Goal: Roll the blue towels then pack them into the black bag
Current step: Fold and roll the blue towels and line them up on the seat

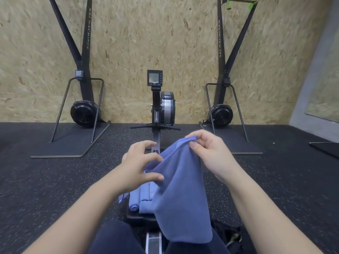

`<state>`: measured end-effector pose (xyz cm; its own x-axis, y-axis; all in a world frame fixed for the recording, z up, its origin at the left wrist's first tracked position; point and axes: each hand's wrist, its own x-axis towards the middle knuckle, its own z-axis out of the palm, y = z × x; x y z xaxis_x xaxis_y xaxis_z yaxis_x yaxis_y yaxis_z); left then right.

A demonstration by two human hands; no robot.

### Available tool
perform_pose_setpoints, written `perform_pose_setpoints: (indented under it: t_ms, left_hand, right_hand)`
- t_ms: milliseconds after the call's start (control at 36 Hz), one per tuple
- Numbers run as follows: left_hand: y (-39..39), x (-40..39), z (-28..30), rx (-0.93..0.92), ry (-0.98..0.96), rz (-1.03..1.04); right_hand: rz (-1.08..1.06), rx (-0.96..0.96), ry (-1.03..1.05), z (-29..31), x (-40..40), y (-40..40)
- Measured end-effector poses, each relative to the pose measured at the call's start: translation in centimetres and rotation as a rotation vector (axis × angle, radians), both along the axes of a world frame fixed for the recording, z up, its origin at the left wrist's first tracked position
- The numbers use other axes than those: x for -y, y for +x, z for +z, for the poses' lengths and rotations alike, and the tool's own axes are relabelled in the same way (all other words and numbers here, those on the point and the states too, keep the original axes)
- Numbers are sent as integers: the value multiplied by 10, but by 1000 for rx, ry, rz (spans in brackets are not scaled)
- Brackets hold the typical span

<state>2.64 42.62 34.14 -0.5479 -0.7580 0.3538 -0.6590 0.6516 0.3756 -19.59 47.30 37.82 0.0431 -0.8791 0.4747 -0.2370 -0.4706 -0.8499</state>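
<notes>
Head view. Your right hand (209,153) pinches the top corner of a blue towel (181,189) between thumb and curled fingers, holding it up above the rowing machine seat (141,217). The towel hangs down from that corner, and its lower edge covers part of your lap. Your left hand (139,162) grips the towel's left edge, thumb below and fingers curled over the fabric. On the seat, just left of the hanging towel, lie a rolled towel (134,200) and a folded stack of towels (146,198), touching each other. The black bag (229,235) sits on the floor to the right of the seat, partly hidden by your right forearm. Beyond the seat, the rowing machine's rail leads to its monitor (155,77) at the wall.
</notes>
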Motion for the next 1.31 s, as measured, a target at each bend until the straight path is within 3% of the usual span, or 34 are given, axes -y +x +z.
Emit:
perform_pose_setpoints:
  t_ms: [222, 333, 500, 611, 833, 1083, 1167, 1306]
  left_hand:
    - [18, 16, -1, 229, -141, 121]
    - [26, 19, 7, 107, -229, 81]
    - [34, 18, 31, -144, -240, 67]
    - [31, 16, 32, -243, -112, 35]
    - [29, 22, -1, -336, -19, 197]
    - [32, 64, -63, -406, 77, 334]
    - [34, 75, -81, -445, 140, 381]
    - [30, 97, -110, -462, 192, 460]
  right_hand:
    - [23, 91, 23, -3, 5, -12]
    - [-43, 35, 45, -8, 10, -18]
    - [-342, -244, -28, -7, 22, -17]
    - [-463, -419, -50, -4, 33, -7]
    - [-380, -305, 209, -37, 57, 15]
    - [-220, -158, 319, -99, 99, 17]
    - [-172, -191, 380, -115, 112, 14]
    - [-292, -378, 325, -140, 134, 15]
